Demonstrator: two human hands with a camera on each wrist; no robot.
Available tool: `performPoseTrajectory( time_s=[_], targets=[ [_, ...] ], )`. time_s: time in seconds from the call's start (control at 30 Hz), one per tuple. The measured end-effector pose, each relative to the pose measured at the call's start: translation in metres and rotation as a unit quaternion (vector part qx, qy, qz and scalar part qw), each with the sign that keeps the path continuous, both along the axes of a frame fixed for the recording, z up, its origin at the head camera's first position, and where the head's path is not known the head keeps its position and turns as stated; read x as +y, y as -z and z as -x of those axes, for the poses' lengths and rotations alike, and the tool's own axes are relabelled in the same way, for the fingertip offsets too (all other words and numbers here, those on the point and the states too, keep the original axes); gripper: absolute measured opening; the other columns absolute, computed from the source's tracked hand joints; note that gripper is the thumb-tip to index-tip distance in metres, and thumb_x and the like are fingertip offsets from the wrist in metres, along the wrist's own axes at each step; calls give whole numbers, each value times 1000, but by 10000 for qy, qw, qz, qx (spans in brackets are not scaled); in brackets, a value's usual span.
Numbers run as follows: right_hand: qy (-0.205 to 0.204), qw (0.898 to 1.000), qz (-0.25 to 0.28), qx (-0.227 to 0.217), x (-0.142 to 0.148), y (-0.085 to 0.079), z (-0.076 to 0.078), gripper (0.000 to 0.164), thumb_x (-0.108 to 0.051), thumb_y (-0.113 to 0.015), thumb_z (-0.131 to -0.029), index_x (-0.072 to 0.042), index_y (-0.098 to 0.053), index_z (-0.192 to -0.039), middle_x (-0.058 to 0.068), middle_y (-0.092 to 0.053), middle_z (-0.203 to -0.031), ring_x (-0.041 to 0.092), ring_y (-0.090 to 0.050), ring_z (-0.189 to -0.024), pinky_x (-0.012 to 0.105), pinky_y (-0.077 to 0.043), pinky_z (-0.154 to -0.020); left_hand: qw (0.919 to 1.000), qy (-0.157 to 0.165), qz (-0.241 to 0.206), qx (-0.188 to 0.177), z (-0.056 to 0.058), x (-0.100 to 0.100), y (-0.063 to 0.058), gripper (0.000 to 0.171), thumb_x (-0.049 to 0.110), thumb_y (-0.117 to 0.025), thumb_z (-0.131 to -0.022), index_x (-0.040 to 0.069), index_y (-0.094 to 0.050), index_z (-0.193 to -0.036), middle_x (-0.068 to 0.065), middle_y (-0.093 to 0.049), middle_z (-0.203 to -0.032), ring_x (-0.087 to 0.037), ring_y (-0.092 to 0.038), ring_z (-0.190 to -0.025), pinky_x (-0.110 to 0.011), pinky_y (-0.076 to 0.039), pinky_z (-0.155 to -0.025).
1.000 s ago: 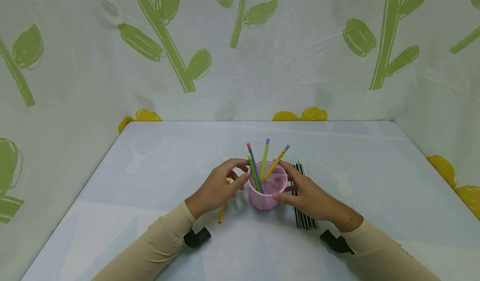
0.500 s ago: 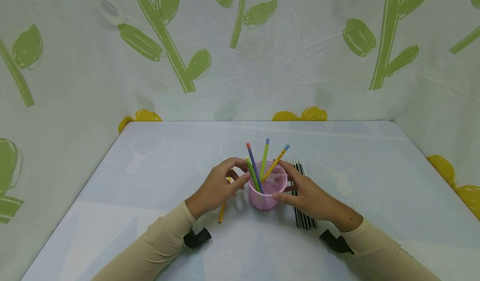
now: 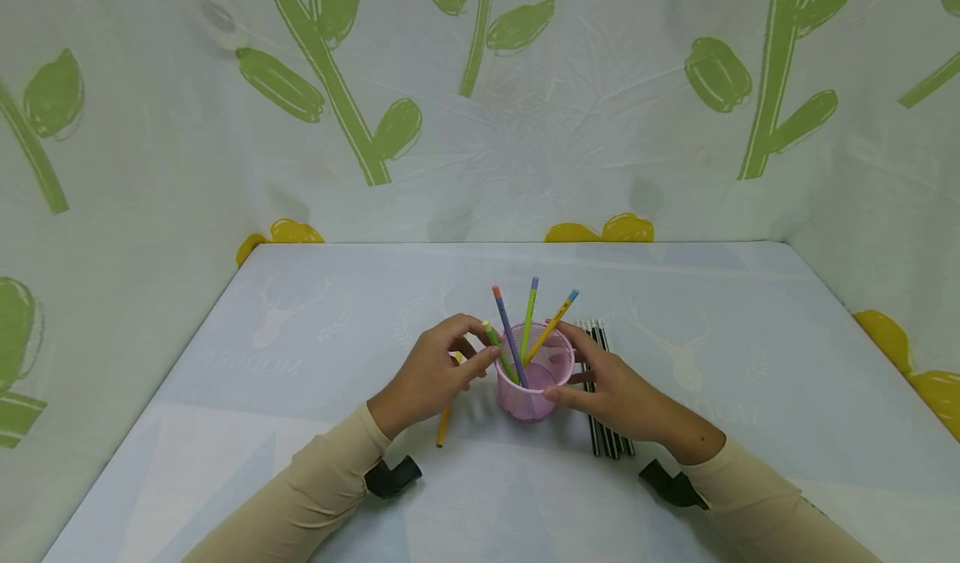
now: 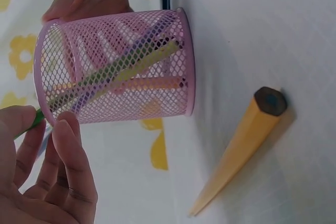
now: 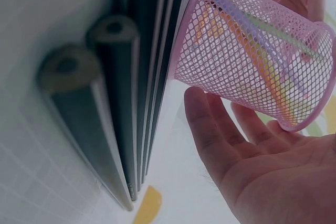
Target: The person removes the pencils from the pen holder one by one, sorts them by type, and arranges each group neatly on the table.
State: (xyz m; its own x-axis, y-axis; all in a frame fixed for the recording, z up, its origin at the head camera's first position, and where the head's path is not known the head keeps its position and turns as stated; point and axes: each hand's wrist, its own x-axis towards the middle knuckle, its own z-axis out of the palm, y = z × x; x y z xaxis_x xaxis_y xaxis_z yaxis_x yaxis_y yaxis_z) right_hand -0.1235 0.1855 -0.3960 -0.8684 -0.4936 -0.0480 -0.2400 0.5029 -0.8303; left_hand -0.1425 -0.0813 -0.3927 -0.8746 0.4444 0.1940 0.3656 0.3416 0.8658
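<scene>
A pink mesh pencil cup (image 3: 527,409) stands upright on the table between my hands. My right hand (image 3: 622,388) grips its right side, thumb at the front rim and fingers behind. At the left rim, my left hand (image 3: 431,375) pinches a green pencil (image 4: 38,117) between thumb and finger; its lower end is inside the cup and it leans left. Also in the cup are a purple pencil (image 3: 510,329) with a red end, a lime pencil (image 3: 529,317) and a yellow pencil (image 3: 552,324) with a blue end. Part of the cup's right side is hidden by my hand.
A loose orange-yellow pencil (image 3: 444,426) lies on the table (image 3: 300,429) under my left hand. Several black pencils (image 3: 611,442) lie side by side under and beyond my right hand. A leaf-patterned cloth (image 3: 600,129) hangs behind the table.
The green pencil's top has tipped to the left and sunk a little, from nearly upright against the others to leaning on the left rim. Both hands have hardly moved.
</scene>
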Motion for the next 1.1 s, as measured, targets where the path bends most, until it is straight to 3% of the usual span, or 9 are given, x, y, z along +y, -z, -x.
performPoseTrajectory(
  time_s=[0.27,0.53,0.9,1.1],
  targets=[
    [15,10000,-30,4,0,0,0,87,-37,-72,-92,-18,-19,-158,15,-42,-151,37,-62,-119,39,-60,-86,9999,-88,-98,-76,0,-1,-7,16,23,-67,-98,16,-64,-111,-1,-65,-110,-24,-70,-77,-31,-59,-58],
    [67,9999,-99,-39,0,0,0,88,-38,-72,-92,-17,-18,-158,15,-41,-152,38,-61,-119,38,-60,-85,9998,-22,-189,-93,0,-3,-13,12,23,-62,-100,17,-63,-111,-3,-70,-109,-10,-71,-72,-33,-59,-58],
    [-8,10000,-53,39,0,0,1,87,-37,-72,-92,-16,-18,-158,15,-41,-153,38,-61,-121,42,-59,-89,9989,87,-444,-118,-1,-6,-19,16,24,-52,-105,15,-54,-119,-9,-72,-113,-21,-74,-78,-35,-60,-59],
    [3,10000,-32,-27,0,-1,1,88,-38,-72,-92,-16,-18,-158,16,-40,-153,39,-61,-120,40,-60,-87,9981,-88,-606,-41,-1,-8,-21,16,23,-48,-107,14,-52,-120,-9,-70,-113,-17,-73,-77,-36,-60,-58]
  ],
)
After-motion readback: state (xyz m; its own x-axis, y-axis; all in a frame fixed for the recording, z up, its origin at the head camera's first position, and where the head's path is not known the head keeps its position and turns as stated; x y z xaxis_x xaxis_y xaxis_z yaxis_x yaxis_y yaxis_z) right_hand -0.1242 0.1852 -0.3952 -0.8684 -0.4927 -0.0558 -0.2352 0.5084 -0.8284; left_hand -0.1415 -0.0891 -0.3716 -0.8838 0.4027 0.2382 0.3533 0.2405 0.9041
